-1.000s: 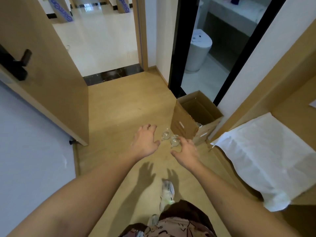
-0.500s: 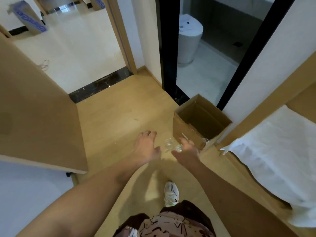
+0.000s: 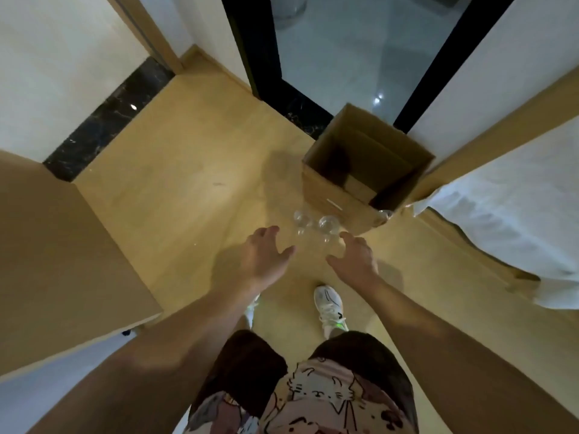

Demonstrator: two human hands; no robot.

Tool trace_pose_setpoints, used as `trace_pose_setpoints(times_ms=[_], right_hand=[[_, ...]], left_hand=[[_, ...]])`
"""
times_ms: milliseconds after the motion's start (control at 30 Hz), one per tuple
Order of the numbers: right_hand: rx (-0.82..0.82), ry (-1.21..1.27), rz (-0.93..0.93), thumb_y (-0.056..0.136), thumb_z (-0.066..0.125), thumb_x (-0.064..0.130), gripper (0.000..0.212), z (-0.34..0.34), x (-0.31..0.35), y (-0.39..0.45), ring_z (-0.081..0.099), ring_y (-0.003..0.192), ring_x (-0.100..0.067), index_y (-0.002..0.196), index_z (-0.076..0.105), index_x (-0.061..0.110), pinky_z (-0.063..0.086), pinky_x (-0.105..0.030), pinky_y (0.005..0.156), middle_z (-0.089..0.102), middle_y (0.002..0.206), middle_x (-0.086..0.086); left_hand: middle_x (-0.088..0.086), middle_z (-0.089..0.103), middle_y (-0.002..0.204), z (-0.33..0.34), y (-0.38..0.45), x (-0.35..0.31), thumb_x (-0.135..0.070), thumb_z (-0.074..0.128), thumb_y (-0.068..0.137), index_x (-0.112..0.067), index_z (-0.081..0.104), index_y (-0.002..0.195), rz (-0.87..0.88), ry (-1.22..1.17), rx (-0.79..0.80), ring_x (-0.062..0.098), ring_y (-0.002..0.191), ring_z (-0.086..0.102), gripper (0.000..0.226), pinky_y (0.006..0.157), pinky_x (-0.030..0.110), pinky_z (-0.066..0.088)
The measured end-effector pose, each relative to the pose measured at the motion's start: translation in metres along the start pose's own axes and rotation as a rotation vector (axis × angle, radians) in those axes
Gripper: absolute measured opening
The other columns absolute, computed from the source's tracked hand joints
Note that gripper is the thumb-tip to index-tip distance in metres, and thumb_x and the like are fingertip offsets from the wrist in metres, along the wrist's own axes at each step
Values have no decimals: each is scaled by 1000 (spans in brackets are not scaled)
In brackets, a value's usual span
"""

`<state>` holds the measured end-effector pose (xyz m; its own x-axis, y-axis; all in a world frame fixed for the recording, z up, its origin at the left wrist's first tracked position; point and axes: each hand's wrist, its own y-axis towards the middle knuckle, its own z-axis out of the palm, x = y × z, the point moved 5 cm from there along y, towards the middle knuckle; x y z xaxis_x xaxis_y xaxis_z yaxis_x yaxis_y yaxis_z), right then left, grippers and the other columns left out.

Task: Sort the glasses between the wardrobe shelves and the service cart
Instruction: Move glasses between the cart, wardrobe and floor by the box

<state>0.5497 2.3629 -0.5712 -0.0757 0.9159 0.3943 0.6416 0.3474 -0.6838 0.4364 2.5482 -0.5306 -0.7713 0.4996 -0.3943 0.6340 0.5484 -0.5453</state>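
- Two clear glasses, the left glass [image 3: 301, 220] and the right glass [image 3: 328, 226], stand on the wooden floor [image 3: 188, 183] just in front of the open cardboard box [image 3: 360, 170], probably set there for unpacking.
- Your left hand [image 3: 263, 258] hovers near the left glass, fingers spread and holding nothing, shaped to take it.
- Your right hand [image 3: 355, 256] mirrors it beside the right glass, likewise loose and empty.
- A third glass [image 3: 384, 214] peeks past the box corner.
- Neither wardrobe shelves nor cart can be identified.
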Motion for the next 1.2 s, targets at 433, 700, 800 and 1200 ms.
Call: trace_pose_setpoints(times_ms=[433, 700, 800, 1200], right_hand=[[-18, 224, 302, 85, 72, 43, 72, 155, -28, 116, 52, 126, -33, 148, 44, 24, 44, -37, 102, 52, 136, -15], [-95, 345, 393, 87, 70, 41, 72, 236, -100, 213, 54, 127, -32, 150, 41, 23, 45, -36, 99, 54, 138, -12], [-123, 443, 445, 86, 73, 37, 69, 262, -127, 254, 58, 123, -31, 148, 44, 21, 50, -39, 100, 59, 135, -11], [-200, 856, 520, 80, 83, 28, 75, 340, -195, 380, 64, 111, -28, 146, 46, 23, 56, -47, 97, 62, 126, -2]], left_hand=[[19, 50, 142, 103, 158, 77, -42, 68, 91, -9, 45, 145, 126, 97, 156, 38, 133, 43, 67, 109, 41, 36], [14, 47, 146, 240, 221, 138, -43, 66, 92, -13, 44, 147, 126, 58, 185, 33, 137, 40, 66, 109, 41, 35], [13, 46, 148, 284, 251, 161, -42, 67, 92, -14, 42, 148, 103, 33, 164, 33, 137, 40, 67, 109, 41, 36], [11, 52, 138, 396, 366, 205, -47, 72, 84, -13, 47, 141, 11, -77, 78, 31, 127, 52, 71, 101, 35, 42]])
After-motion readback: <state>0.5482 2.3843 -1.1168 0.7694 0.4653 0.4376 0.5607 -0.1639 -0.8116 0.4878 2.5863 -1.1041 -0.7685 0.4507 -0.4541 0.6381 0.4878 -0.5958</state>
